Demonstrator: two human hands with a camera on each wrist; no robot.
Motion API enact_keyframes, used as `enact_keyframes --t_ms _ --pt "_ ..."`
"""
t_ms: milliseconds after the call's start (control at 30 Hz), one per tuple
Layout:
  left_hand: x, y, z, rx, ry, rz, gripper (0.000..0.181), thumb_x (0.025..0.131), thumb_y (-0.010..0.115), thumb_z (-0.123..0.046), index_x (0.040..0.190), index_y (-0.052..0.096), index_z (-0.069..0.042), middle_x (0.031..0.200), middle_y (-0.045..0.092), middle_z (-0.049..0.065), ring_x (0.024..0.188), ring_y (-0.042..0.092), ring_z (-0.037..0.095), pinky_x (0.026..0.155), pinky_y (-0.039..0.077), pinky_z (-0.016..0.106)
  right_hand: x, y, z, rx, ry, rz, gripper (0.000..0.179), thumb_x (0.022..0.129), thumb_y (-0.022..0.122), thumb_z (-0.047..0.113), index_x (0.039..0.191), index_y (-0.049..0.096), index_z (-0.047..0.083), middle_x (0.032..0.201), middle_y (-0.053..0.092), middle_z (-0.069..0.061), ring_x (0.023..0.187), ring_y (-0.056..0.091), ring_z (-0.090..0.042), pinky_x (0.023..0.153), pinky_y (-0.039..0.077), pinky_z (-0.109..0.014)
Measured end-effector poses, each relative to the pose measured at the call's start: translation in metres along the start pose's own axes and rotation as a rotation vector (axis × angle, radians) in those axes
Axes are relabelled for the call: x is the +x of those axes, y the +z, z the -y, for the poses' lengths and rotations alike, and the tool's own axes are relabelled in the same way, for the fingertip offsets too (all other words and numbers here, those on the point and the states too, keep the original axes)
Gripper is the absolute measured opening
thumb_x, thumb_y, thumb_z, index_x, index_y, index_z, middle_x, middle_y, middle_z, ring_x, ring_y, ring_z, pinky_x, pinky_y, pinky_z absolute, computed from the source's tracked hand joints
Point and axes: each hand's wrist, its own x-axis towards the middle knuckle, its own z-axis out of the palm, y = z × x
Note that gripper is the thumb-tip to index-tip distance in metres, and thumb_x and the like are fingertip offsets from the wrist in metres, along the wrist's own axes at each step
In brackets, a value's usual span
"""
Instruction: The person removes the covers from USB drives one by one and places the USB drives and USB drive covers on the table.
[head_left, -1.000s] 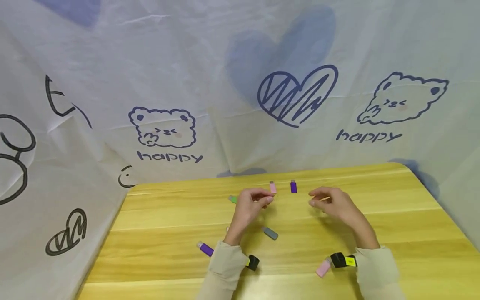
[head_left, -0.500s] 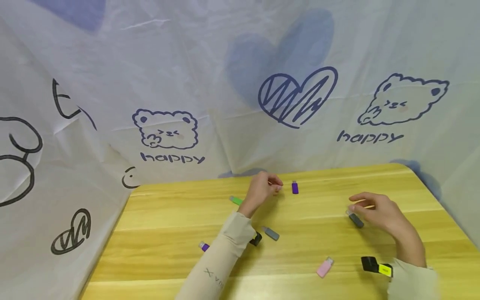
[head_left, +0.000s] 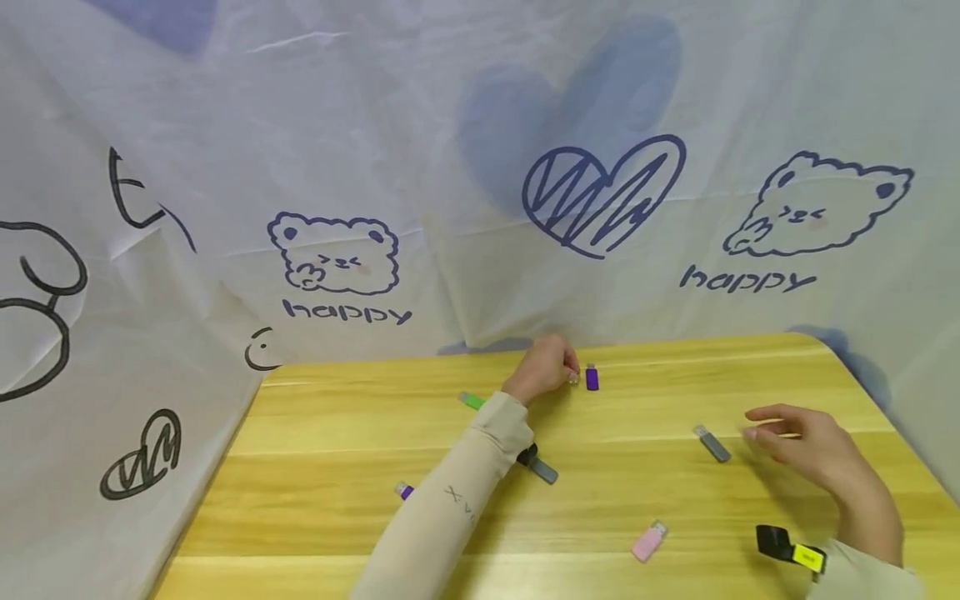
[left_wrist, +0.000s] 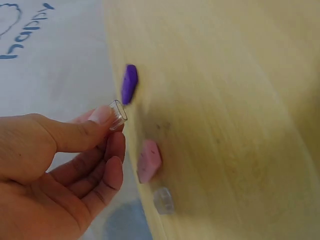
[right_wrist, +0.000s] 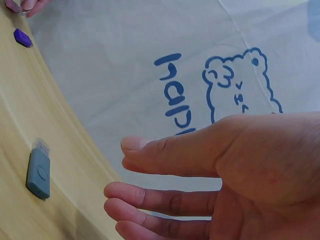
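Note:
My left hand (head_left: 546, 367) pinches a small clear cap (left_wrist: 118, 115) between thumb and finger, above the table's far edge. A purple USB stick (head_left: 592, 377) lies just right of that hand. In the left wrist view a pink USB stick (left_wrist: 149, 162) lies near the same hand, a clear plastic piece (left_wrist: 164, 201) at its end. My right hand (head_left: 813, 446) hovers at the right with fingers loosely extended and nothing in them. Left of it lies a grey USB stick (head_left: 712, 444), its end covered by a clear cap (right_wrist: 41, 146).
On the wooden table (head_left: 600, 508) lie a second pink stick (head_left: 649, 541), a second grey stick (head_left: 543, 471), a green stick (head_left: 472, 401) and another purple stick (head_left: 405, 491), partly hidden by my left sleeve. A printed cloth (head_left: 465, 275) hangs behind the far edge.
My left hand has moved right and away from me, close to the purple stick. My right hand has let go of the grey stick, which stays on the table, and has drawn off right.

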Motion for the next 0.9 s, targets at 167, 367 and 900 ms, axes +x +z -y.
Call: enact_keyframes --t_ms 167,367,900 --pt "0.006 0.006 0.001 0.086 0.001 0.058 0.008 0.090 0.081 -0.012 0.082 0.082 -0.012 0.080 0.074 -0.005 0.077 0.065 0.011 0.088 0.054 0.024 -0.003 -0.001 -0.009 0.030 0.019 0.016 0.051 0.104 0.063 0.025 0.136 0.053 -0.014 0.117 0.067 -0.032 0.092 0.072 -0.032 0.072 0.058 -0.033" --pt "0.007 0.009 0.001 0.106 -0.010 0.058 0.005 0.091 0.081 -0.013 0.086 0.082 -0.011 0.086 0.076 -0.004 0.079 0.066 0.012 0.068 0.053 0.019 0.000 0.002 -0.012 0.024 -0.003 0.006 0.050 0.103 0.064 0.026 0.134 0.056 -0.013 0.115 0.068 -0.029 0.091 0.071 -0.029 0.070 0.057 -0.030" --pt "0.002 0.007 0.002 -0.161 -0.015 -0.051 0.022 0.100 0.067 -0.004 0.120 0.074 -0.003 0.102 0.073 0.010 0.079 0.068 0.022 0.062 0.056 0.024 0.009 0.016 -0.001 -0.019 -0.010 -0.025 0.047 0.103 0.065 0.025 0.131 0.059 -0.011 0.114 0.068 -0.030 0.102 0.065 -0.043 0.079 0.058 -0.046"
